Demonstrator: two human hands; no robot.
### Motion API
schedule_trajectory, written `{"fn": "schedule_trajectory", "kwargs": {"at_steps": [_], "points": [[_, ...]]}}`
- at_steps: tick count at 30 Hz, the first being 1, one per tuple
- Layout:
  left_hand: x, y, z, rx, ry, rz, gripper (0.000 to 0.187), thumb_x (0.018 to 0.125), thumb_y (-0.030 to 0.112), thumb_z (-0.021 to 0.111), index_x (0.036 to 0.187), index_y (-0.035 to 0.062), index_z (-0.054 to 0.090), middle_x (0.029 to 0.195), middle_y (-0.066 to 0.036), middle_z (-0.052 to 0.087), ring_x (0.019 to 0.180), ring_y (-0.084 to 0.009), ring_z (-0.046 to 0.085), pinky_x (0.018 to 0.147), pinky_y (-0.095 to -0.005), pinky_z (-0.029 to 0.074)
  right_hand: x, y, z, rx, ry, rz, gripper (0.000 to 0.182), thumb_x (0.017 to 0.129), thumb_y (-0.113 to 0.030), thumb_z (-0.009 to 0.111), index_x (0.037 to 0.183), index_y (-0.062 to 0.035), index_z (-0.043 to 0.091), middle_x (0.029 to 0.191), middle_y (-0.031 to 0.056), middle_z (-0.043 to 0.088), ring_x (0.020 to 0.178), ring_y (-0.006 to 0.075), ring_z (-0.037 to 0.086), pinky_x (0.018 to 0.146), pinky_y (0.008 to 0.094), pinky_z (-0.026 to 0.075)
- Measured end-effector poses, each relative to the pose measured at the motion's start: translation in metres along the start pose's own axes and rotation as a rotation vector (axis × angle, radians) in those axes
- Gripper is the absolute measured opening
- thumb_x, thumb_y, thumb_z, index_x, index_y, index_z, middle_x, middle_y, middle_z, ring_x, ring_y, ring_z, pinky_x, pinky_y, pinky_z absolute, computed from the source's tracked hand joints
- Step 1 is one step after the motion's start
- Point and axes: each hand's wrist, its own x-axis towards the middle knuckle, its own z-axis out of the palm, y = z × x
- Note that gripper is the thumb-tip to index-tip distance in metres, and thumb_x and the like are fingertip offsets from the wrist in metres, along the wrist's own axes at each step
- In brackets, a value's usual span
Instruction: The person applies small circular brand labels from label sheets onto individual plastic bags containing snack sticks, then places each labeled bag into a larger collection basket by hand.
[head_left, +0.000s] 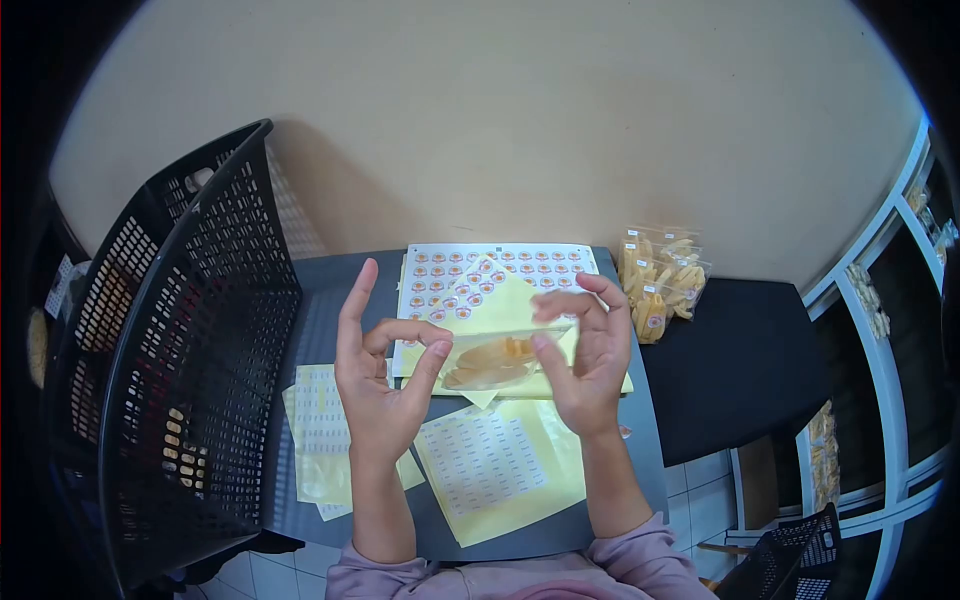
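Note:
A clear plastic bag with yellowish-brown pieces inside (490, 364) is held up over the table between my hands. My left hand (390, 385) pinches the bag's upper left corner between thumb and forefinger, the little-finger side raised. At the bag's upper right, my right hand (590, 360) has its thumb against the bag and its fingers curled, slightly blurred. Behind the bag lies a sheet of round stickers (430, 285) with a peeled yellow sheet (510, 300) on top. Below it is a yellow-backed sheet of small printed labels (485, 460).
Filled bags (660, 280) stand at the table's right back corner. More label sheets (322, 420) lie at left, beside a tall black crate (200, 350). A black-covered surface (740, 360) and a white rack (890, 380) are on the right. Another black basket (790, 560) sits low right.

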Motion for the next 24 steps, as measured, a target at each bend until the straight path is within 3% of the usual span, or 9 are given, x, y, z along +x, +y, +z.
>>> {"fn": "schedule_trajectory", "kwargs": {"at_steps": [2, 3, 6, 7, 14, 24], "points": [[0.0, -0.001, 0.001, -0.02, -0.001, 0.004, 0.07, 0.067, -0.005, 0.063, 0.126, -0.0044, 0.025, 0.07, -0.006, 0.06, 0.071, -0.0119, 0.058, 0.073, -0.0234, 0.043, 0.005, -0.016, -0.004, -0.796, -0.126, -0.358, 0.039, 0.067, -0.001, 0.061, 0.103, -0.0039, 0.044, 0.083, 0.0044, 0.056, 0.093, 0.0205, 0.05, 0.093, 0.038, 0.028], [-0.001, -0.004, 0.002, 0.015, -0.024, 0.046, 0.069, 0.067, -0.005, 0.063, 0.125, -0.0046, 0.026, 0.069, -0.006, 0.06, 0.071, -0.012, 0.059, 0.073, -0.0234, 0.043, 0.004, -0.024, 0.001, -0.862, -0.144, -0.354, 0.029, 0.064, -0.008, 0.064, 0.091, -0.0089, 0.053, 0.082, 0.0014, 0.055, 0.097, 0.0224, 0.047, 0.098, 0.0437, 0.017], [-0.003, -0.004, 0.006, 0.055, -0.059, 0.095, 0.066, 0.067, -0.005, 0.063, 0.124, -0.0049, 0.028, 0.069, -0.006, 0.061, 0.071, -0.0122, 0.059, 0.073, -0.0233, 0.043, 0.0, -0.023, 0.005, -1.035, -0.265, -0.392, 0.016, 0.066, -0.01, 0.064, 0.08, -0.0116, 0.057, 0.08, -0.0007, 0.055, 0.097, 0.0199, 0.048, 0.099, 0.0449, 0.013], [-0.003, -0.004, 0.007, 0.063, -0.069, 0.106, 0.065, 0.067, -0.005, 0.063, 0.123, -0.005, 0.029, 0.068, -0.007, 0.061, 0.071, -0.0123, 0.059, 0.073, -0.0231, 0.043, -0.001, -0.019, 0.006, -1.025, -0.248, -0.364, 0.009, 0.067, -0.011, 0.064, 0.073, -0.0125, 0.058, 0.078, -0.0018, 0.055, 0.095, 0.0187, 0.049, 0.099, 0.047, 0.012], [-0.004, -0.003, 0.008, 0.114, -0.076, 0.157, 0.061, 0.067, -0.004, 0.063, 0.12, -0.005, 0.032, 0.069, -0.006, 0.062, 0.071, -0.0126, 0.06, 0.073, -0.0241, 0.043, -0.001, -0.013, 0.007, -0.988, -0.219, -0.353, 0.007, 0.068, -0.01, 0.062, 0.072, -0.0119, 0.057, 0.075, -0.0015, 0.055, 0.091, 0.0184, 0.05, 0.099, 0.0476, 0.012], [-0.003, -0.003, 0.007, 0.104, -0.118, 0.16, 0.074, 0.067, -0.005, 0.061, 0.128, -0.0049, 0.02, 0.071, -0.006, 0.058, 0.072, -0.011, 0.055, 0.073, -0.0228, 0.041, -0.002, -0.012, 0.007, -0.994, -0.222, -0.364, 0.005, 0.069, -0.011, 0.062, 0.072, -0.012, 0.057, 0.075, -0.0017, 0.055, 0.092, 0.0186, 0.051, 0.099, 0.0478, 0.01]]}}
